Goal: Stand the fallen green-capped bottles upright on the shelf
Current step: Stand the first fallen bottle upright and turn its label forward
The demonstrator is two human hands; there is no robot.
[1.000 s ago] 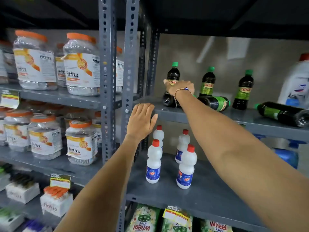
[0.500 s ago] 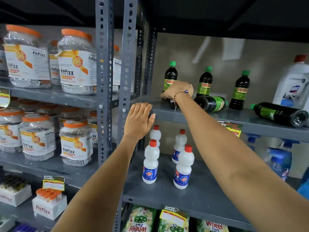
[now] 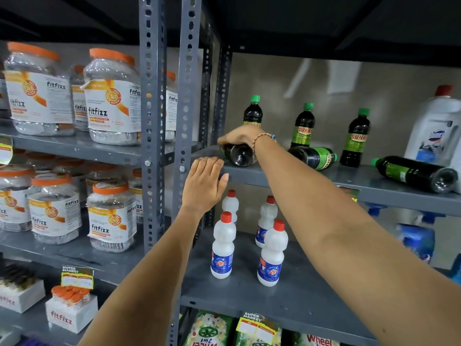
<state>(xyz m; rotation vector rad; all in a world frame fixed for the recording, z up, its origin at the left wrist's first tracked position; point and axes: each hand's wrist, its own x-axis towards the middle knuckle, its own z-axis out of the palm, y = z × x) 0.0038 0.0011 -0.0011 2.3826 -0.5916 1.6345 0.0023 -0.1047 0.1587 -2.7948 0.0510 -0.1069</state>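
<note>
On the grey upper shelf [image 3: 361,179], three dark bottles with green caps stand upright: one at the back left [image 3: 252,112], one in the middle [image 3: 303,126], one to the right [image 3: 356,137]. Three more lie on their sides. My right hand [image 3: 240,137] grips the leftmost fallen bottle [image 3: 238,156] from above; its base faces me and its cap is hidden. Another fallen bottle [image 3: 315,158] lies behind my right forearm. The third fallen bottle [image 3: 415,173] lies far right. My left hand [image 3: 203,183] rests flat, fingers together, against the shelf's front edge, holding nothing.
Grey slotted uprights [image 3: 185,96] stand left of the shelf. A large white jug [image 3: 435,131] sits at the far right of it. Three white bottles with red caps [image 3: 272,253] stand on the shelf below. Orange-lidded jars [image 3: 112,96] fill the left rack.
My right hand has closed over the leftmost fallen bottle and turned it so its base faces me. My left hand stays at the shelf edge.
</note>
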